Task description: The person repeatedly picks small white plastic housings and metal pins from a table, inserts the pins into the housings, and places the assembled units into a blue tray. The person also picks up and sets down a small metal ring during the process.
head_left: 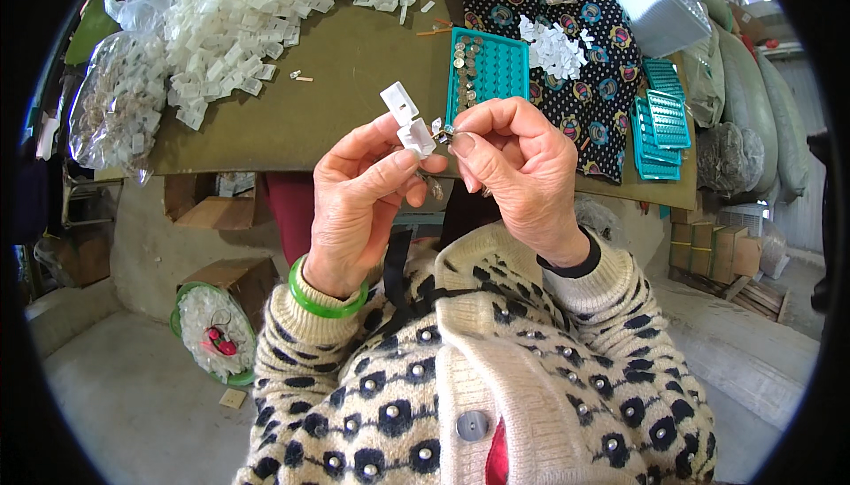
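My left hand (357,191) is closed on a small white plastic hinged case (414,137), whose lid stands open above the thumb. At the right side of the case, my right hand (524,166) pinches a small part with shiny metal bits (445,134). Exactly what kind of part it is stays too small to tell. Another thin shiny piece (434,187) hangs below the left fingers. Just beyond the right hand lies a teal tray (509,73) with rows of hollows, and round silvery discs (467,56) fill part of its left side.
Many white plastic cases (239,29) are heaped at the far left beside clear bags (119,87). A patterned cloth (611,87) carries a pile of small white pieces (553,50). Stacked teal trays (660,135) lie at the right table edge, near white sacks (748,113).
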Demonstrator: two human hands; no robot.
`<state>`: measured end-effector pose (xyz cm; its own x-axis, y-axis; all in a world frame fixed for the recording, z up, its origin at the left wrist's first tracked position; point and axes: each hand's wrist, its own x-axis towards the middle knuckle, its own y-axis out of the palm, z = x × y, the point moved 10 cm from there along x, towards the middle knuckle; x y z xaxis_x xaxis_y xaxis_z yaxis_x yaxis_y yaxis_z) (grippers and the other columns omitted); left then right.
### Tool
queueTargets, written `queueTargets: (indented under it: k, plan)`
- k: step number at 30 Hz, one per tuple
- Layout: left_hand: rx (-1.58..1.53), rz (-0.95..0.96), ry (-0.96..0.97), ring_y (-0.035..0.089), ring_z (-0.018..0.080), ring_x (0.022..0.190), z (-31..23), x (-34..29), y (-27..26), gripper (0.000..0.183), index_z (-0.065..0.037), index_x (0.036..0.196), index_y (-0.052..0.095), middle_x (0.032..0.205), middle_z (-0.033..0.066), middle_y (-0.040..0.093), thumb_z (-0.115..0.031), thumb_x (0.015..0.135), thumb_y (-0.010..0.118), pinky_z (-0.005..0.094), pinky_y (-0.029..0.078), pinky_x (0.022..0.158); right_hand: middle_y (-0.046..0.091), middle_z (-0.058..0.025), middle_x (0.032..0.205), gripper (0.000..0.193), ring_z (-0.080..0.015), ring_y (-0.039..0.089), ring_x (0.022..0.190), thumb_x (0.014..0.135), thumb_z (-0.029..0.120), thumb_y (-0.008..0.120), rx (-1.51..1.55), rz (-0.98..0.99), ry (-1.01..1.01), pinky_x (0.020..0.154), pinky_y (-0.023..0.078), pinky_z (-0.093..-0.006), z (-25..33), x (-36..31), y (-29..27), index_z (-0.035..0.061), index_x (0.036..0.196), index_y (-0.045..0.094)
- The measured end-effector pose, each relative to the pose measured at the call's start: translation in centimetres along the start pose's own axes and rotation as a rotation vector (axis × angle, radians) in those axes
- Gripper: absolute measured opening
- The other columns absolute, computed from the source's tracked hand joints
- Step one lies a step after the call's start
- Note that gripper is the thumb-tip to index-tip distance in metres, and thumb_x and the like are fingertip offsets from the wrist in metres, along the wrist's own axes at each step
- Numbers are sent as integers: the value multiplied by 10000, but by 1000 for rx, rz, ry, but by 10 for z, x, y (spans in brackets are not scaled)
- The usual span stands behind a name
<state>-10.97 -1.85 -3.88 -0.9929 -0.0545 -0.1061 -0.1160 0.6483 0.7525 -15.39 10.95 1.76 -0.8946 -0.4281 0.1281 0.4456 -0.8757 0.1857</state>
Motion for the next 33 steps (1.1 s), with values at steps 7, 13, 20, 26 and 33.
queueTargets:
  k: [7, 13, 20, 26, 33]
  plan:
    - [2, 44, 119, 695, 195, 824, -3, -2, 0, 355, 28, 1186, 614, 998, 149, 695, 77, 839, 671, 242, 523, 569, 599, -36, 780, 65, -47, 501, 588, 903, 7, 625, 89, 18, 100, 520, 412, -199, -7, 1, 0, -16, 934, 573]
    - [73, 46, 201, 683, 168, 781, -5, -6, 3, 318, 18, 1117, 644, 967, 110, 675, 102, 814, 689, 224, 499, 546, 595, -33, 752, 59, -56, 483, 561, 909, 19, 623, 52, 17, 203, 506, 395, -210, -15, -4, 4, -17, 933, 583]
    - [204, 34, 325, 667, 137, 779, -15, -7, 7, 282, 11, 1077, 651, 946, 76, 647, 114, 817, 681, 216, 497, 540, 626, -39, 883, 71, -79, 557, 649, 917, -2, 607, -237, 44, -87, 590, 456, -202, 4, -8, 11, -23, 984, 600]
    - [216, -42, 285, 640, 107, 708, -14, -9, 5, 221, 38, 1037, 639, 897, 73, 672, 81, 827, 697, 217, 498, 535, 617, -99, 932, 144, -100, 594, 732, 847, -101, 599, -607, 7, -467, 599, 480, -222, 29, -18, 20, -20, 964, 618]
    - [235, -171, 235, 611, 100, 630, -14, -11, 4, 179, 51, 1002, 634, 863, 78, 685, 60, 835, 698, 224, 496, 521, 584, -138, 884, 316, -282, 592, 718, 690, -160, 609, -753, -15, -733, 601, 482, -350, 35, -29, 32, -10, 967, 583]
